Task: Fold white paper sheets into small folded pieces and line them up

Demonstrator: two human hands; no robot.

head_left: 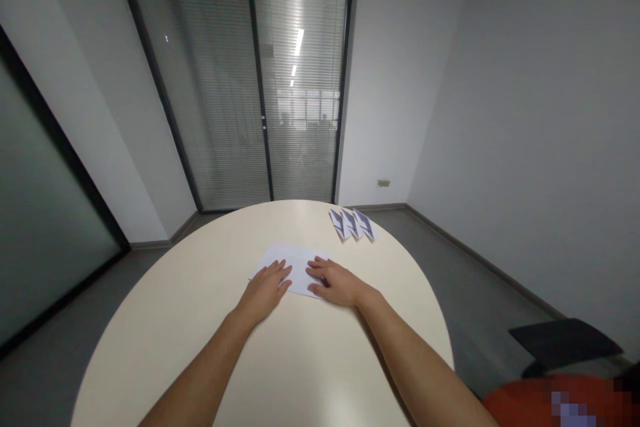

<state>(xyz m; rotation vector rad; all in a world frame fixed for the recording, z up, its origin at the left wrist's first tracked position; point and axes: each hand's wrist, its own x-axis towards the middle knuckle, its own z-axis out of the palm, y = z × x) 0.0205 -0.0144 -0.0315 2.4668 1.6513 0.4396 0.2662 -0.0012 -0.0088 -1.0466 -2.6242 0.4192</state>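
A white sheet of paper (pixel 295 260) lies flat near the middle of the round table. On its left part rests my left hand (pixel 267 287), fingers stretched out and thumb pointing inward. My right hand (pixel 335 281) lies over the right part of the sheet with its fingers spread. Between the two hands a strip of bare paper shows. Both palms face down, and neither hand grips anything. The sheet's side portions are partly hidden under the hands.
Three folded paper pieces (pixel 353 224) lie in a row at the table's (pixel 200 307) far right. A chair with a red seat (pixel 530 400) and dark armrest (pixel 565 340) stands at the lower right. Behind the table is a glass partition with blinds (pixel 215 93).
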